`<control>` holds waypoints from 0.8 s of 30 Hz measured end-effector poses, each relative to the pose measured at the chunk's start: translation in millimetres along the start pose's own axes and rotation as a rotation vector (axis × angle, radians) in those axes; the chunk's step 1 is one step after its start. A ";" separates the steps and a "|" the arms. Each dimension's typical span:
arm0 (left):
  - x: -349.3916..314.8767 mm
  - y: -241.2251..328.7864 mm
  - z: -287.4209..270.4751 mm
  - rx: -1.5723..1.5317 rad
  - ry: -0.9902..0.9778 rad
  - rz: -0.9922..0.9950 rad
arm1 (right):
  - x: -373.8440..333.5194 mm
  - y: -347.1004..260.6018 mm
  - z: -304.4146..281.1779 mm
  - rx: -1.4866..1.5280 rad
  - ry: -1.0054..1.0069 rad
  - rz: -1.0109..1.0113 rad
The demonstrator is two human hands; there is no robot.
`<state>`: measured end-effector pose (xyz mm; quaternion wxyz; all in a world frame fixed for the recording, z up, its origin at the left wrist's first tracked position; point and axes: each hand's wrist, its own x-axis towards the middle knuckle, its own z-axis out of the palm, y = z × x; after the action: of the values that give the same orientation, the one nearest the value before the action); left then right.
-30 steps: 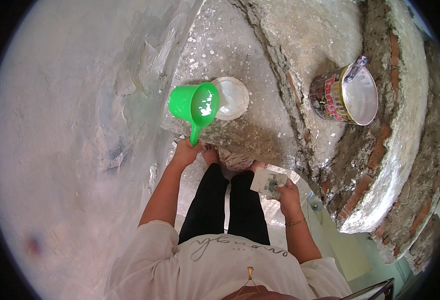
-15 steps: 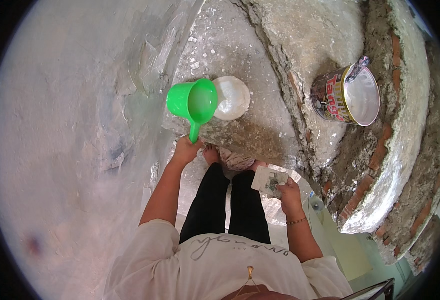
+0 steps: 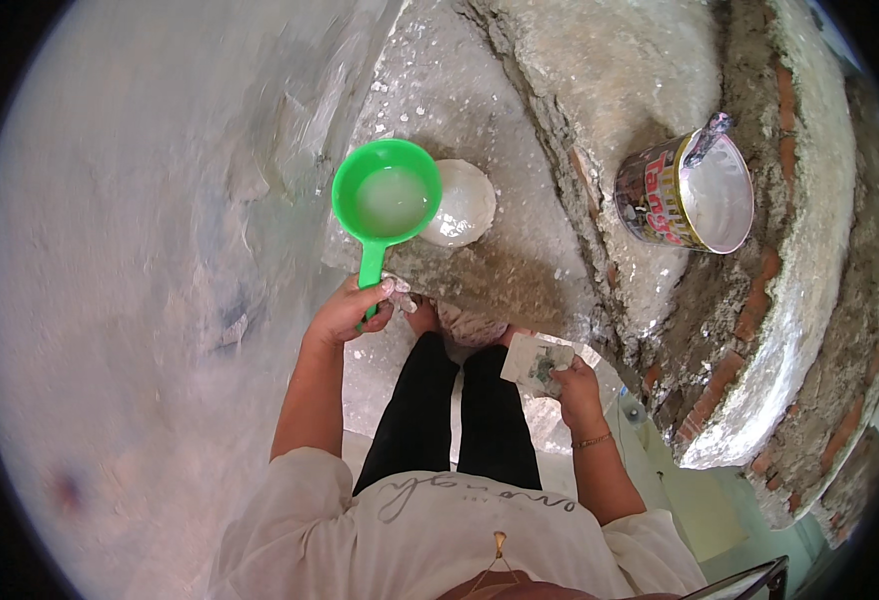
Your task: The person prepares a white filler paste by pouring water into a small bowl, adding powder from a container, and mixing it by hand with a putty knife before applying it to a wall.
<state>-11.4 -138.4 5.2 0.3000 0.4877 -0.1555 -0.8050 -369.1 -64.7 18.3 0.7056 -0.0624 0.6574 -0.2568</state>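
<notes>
My left hand [image 3: 358,308] is closed round the handle of a green plastic dipper [image 3: 388,232], which has a cloudy whitish liquid in its bowl. Just right of the dipper, and partly covered by it, a rounded white mound [image 3: 465,203] with a wet gloss lies on the concrete step. By my right thigh, my right hand [image 3: 578,388] grips a flat, pale square plate [image 3: 532,364] with dark smudges, its thumb on top. I cannot tell whether that plate is a scraper.
A printed tin [image 3: 652,195], white inside with a smeared tool handle across its rim, stands on the rough step to the right. Broken brick and mortar edges [image 3: 750,315] run beyond it. A plastered wall [image 3: 150,250] rises on the left; my bare feet are below the step edge.
The dipper has tipped back toward level, so more of its inside and the liquid shows. My left hand has shifted slightly left and nearer me. The right hand stays almost still.
</notes>
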 end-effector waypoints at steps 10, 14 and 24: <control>67.6 102.3 72.7 0.120 -0.394 0.126 | 2.9 8.5 -3.1 0.007 0.008 0.002; 113.1 139.4 123.7 0.216 -0.409 0.170 | 3.4 10.8 -4.8 0.013 0.025 -0.004; 227.2 171.7 188.7 0.139 -0.480 0.014 | 14.2 24.0 -17.9 0.051 -0.019 -0.041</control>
<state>-198.5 -423.1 31.0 0.2258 0.3008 -0.2805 -0.8831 -379.5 -45.9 -6.9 0.7079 -0.0603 0.6425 -0.2871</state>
